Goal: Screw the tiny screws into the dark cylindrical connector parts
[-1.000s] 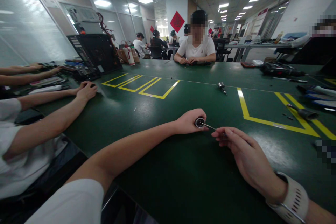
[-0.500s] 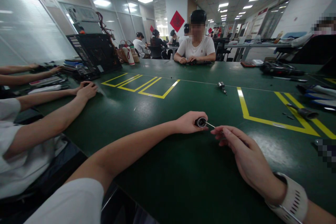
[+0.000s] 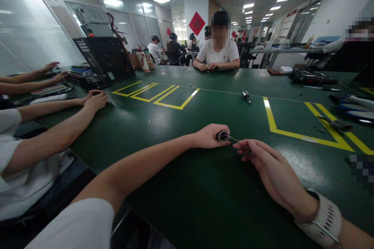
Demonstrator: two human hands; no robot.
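Wrapped in my left hand [image 3: 208,136] is a dark round housing [image 3: 222,136], its open metal-rimmed end turned towards me and to the right. My right hand [image 3: 265,167], with a pale watch strap on the wrist, pinches a thin metal rod [image 3: 233,139]. The rod's tip reaches into the mouth of the housing; its other end is hidden by my fingers, so the exact kind of tool cannot be told. Both hands are just over the green table [image 3: 187,194].
A small metal part [image 3: 246,96] lies beyond my hands. Yellow tape [image 3: 304,139] marks the right side, with a dark cone-shaped part [image 3: 339,124] and small bits nearby. A co-worker's hands [image 3: 95,101] are at left; a person [image 3: 220,52] sits opposite.
My hands and the housing have shifted very slightly left in view, the rod still in its mouth. At far left, another person's hand has lifted.
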